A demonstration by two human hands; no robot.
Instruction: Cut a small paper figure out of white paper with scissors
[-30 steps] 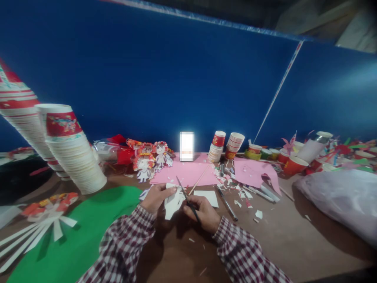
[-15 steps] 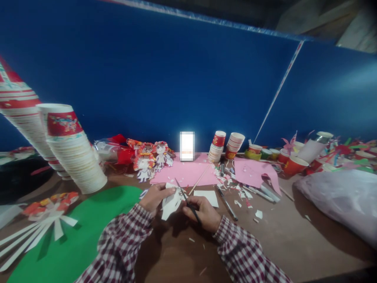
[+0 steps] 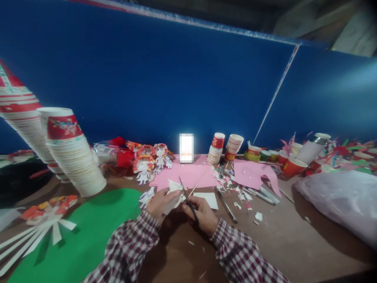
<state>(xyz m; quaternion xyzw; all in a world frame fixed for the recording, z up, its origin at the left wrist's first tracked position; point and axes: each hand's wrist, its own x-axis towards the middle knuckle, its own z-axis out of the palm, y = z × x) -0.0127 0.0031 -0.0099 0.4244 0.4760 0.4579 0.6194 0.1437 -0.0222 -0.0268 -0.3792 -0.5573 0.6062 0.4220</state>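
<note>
My left hand [image 3: 161,204] is closed on a white paper cutout [image 3: 173,198], thumb on top near the middle of the table. My right hand [image 3: 203,214] grips a pair of scissors [image 3: 192,209] with dark handles. Its narrow blade points up and away, along the right side of the cutout; I cannot tell whether the blades are touching the paper. Just behind the left hand lies a loose white paper figure [image 3: 146,197]. A square of white paper [image 3: 207,199] and a black pen [image 3: 226,206] rest beyond and right of the right hand.
Tall paper cup stacks [image 3: 72,157] lean at left beside a green sheet [image 3: 97,212]. Pink sheets [image 3: 176,177], drawn paper dolls [image 3: 144,169] and a bright blurred screen [image 3: 186,148] are at the back. Scraps [image 3: 235,192] litter the right; a plastic bag [image 3: 338,200] bulges farther right.
My left hand has shifted slightly right and turned the paper cutout toward the scissors. The loose paper figure behind that hand shows more now. The view has tilted a little.
</note>
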